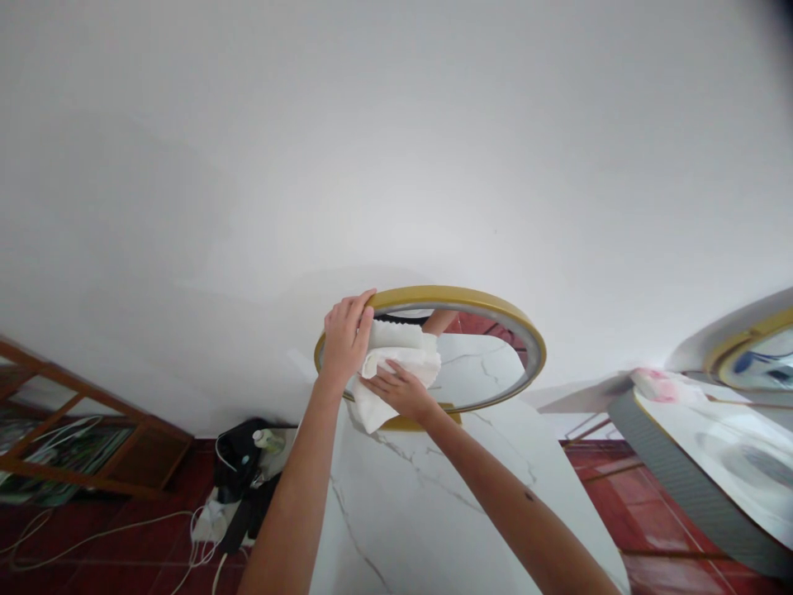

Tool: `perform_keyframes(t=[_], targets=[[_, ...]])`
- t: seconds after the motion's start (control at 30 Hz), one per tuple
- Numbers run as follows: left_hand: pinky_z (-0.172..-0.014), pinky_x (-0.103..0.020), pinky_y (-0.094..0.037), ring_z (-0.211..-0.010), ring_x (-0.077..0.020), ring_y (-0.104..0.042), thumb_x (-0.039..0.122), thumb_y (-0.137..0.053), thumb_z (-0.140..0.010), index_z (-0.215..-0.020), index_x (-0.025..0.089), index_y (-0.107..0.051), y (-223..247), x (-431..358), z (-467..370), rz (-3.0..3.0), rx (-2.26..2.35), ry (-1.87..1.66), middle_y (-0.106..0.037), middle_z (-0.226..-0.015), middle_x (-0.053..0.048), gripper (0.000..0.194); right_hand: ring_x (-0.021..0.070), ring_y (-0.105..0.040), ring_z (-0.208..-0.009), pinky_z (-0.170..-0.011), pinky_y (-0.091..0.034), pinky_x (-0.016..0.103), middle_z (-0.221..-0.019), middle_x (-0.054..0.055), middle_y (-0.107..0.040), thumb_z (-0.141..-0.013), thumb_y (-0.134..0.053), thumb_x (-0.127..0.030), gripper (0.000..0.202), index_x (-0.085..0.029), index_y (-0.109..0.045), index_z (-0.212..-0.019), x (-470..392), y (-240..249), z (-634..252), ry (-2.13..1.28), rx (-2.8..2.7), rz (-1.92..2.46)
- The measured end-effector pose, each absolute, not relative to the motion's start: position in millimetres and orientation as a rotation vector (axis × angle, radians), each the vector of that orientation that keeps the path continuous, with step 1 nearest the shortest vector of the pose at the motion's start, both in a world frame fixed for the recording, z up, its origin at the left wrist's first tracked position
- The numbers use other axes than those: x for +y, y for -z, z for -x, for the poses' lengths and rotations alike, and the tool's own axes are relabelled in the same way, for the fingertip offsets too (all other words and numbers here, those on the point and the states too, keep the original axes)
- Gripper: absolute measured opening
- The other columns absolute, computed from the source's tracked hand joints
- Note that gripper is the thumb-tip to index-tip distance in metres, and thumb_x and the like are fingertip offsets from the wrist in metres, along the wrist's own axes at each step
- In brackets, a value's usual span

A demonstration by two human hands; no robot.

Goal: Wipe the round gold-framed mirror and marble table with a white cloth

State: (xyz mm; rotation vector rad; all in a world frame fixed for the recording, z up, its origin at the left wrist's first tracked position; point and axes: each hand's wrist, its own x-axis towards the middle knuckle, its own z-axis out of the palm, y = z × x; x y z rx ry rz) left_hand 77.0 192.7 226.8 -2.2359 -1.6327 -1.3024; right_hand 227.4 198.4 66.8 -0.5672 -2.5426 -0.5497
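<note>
A mirror (pixel 477 357) with a gold rounded frame stands on a white marble-patterned table (pixel 396 512), close to the wall. My left hand (pixel 347 337) is closed over the upper left of the frame, fingers hooked across its top edge. Against the lower left of the glass, my right hand (pixel 402 390) presses a folded white cloth (pixel 405 359) with its fingers laid over it. Part of the cloth hangs down past the lower rim. Its reflection shows in the glass, along with my arm. The mirror's gold base (pixel 402 423) is partly hidden behind the cloth and my hand.
At the right stands another table (pixel 712 446) with ribbed grey sides, a pink-and-white packet (pixel 657 385) and a second gold-framed mirror (pixel 752 351). A black bag (pixel 236 459), a bottle (pixel 268 440) and white cables (pixel 207 529) lie low at the left, near a wooden rack (pixel 80 413).
</note>
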Motion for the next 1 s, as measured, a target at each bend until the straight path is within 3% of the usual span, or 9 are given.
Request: perform_keyframes(t=[0.13, 0.33, 0.47, 0.57, 0.67, 0.77, 0.9, 1.0], targets=[[-0.095, -0.034, -0.034, -0.107, -0.0183, -0.050, 0.036, -0.027, -0.098, -0.128, 0.026, -0.047, -228.2, 192.5, -75.9, 2.260, -1.623, 1.298, -0.057, -0.116, -0.005, 0.038, 0.0161, -0.048, -0.118, -0.113, -0.022, 0.045, -0.140, -0.002, -0.045, -0.094, -0.037, -0.015, 0.054, -0.030, -0.024, -0.144, 196.8, -104.4, -229.2, 0.558, -2.424, 0.777], [-0.096, -0.035, -0.035, -0.106, -0.0183, -0.051, 0.036, -0.027, -0.098, -0.128, 0.026, -0.047, -229.3, 191.7, -76.2, 2.263, -1.630, 1.300, -0.057, -0.115, -0.005, 0.038, 0.0241, -0.035, -0.130, -0.110, -0.021, 0.056, -0.146, -0.003, -0.034, -0.094, -0.037, -0.024, 0.054, -0.039, -0.021, -0.143, 190.5, -134.3, -225.9, 0.540, -2.229, 1.073], [-0.096, -0.035, -0.034, -0.107, -0.0185, -0.051, 0.036, -0.027, -0.098, -0.128, 0.027, -0.048, -228.4, 191.6, -77.0, 2.251, -1.634, 1.317, -0.057, -0.116, -0.005, 0.038, 0.0190, -0.049, -0.116, -0.113, -0.020, 0.051, -0.138, 0.000, -0.047, -0.093, -0.037, -0.017, 0.052, -0.033, -0.028, -0.142, 196.0, -96.8, -210.8, 0.485, -2.412, 0.843], [-0.097, -0.035, -0.034, -0.107, -0.0183, -0.051, 0.036, -0.027, -0.098, -0.127, 0.027, -0.048, -228.3, 192.9, -77.1, 2.253, -1.624, 1.322, -0.057, -0.116, -0.005, 0.037, 0.0159, -0.050, -0.115, -0.112, -0.027, 0.042, -0.125, 0.000, -0.059, -0.091, -0.042, -0.013, 0.049, -0.026, -0.038, -0.137, 201.5, -51.2, -202.8, 0.451, -2.532, 0.671], [-0.096, -0.035, -0.034, -0.106, -0.0184, -0.051, 0.037, -0.027, -0.098, -0.127, 0.027, -0.048, -228.6, 193.8, -77.0, 2.259, -1.620, 1.307, -0.057, -0.116, -0.005, 0.038, 0.0138, -0.048, -0.119, -0.101, -0.039, 0.031, -0.123, 0.001, -0.060, -0.088, -0.045, -0.011, 0.041, -0.021, -0.050, -0.128, 202.1, -13.7, -203.1, 0.462, -2.578, 0.597], [-0.095, -0.034, -0.034, -0.105, -0.0182, -0.051, 0.037, -0.027, -0.098, -0.128, 0.026, -0.047, -228.9, 192.6, -77.6, 2.258, -1.621, 1.291, -0.057, -0.116, -0.005, 0.038, 0.0137, -0.049, -0.119, -0.094, -0.044, 0.028, -0.125, 0.003, -0.059, -0.087, -0.046, -0.010, 0.039, -0.019, -0.053, -0.125, 199.7, -0.2, -209.1, 0.466, -2.572, 0.608], [-0.095, -0.033, -0.034, -0.107, -0.0181, -0.051, 0.036, -0.026, -0.098, -0.129, 0.027, -0.046, -229.4, 190.2, -79.0, 2.248, -1.625, 1.280, -0.057, -0.117, -0.005, 0.038, 0.0151, -0.053, -0.112, -0.105, -0.035, 0.035, -0.124, 0.001, -0.060, -0.089, -0.042, -0.010, 0.049, -0.023, -0.042, -0.136, 196.0, -21.0, -220.7, 0.454, -2.542, 0.674], [-0.095, -0.034, -0.034, -0.108, -0.0183, -0.050, 0.036, -0.026, -0.098, -0.130, 0.027, -0.046, -229.5, 190.0, -79.0, 2.244, -1.629, 1.279, -0.057, -0.118, -0.005, 0.039, 0.0155, -0.057, -0.100, -0.109, -0.029, 0.042, -0.133, 0.000, -0.053, -0.090, -0.036, -0.009, 0.058, -0.030, -0.027, -0.143, 190.7, -52.0, -233.3, 0.484, -2.435, 0.873]])
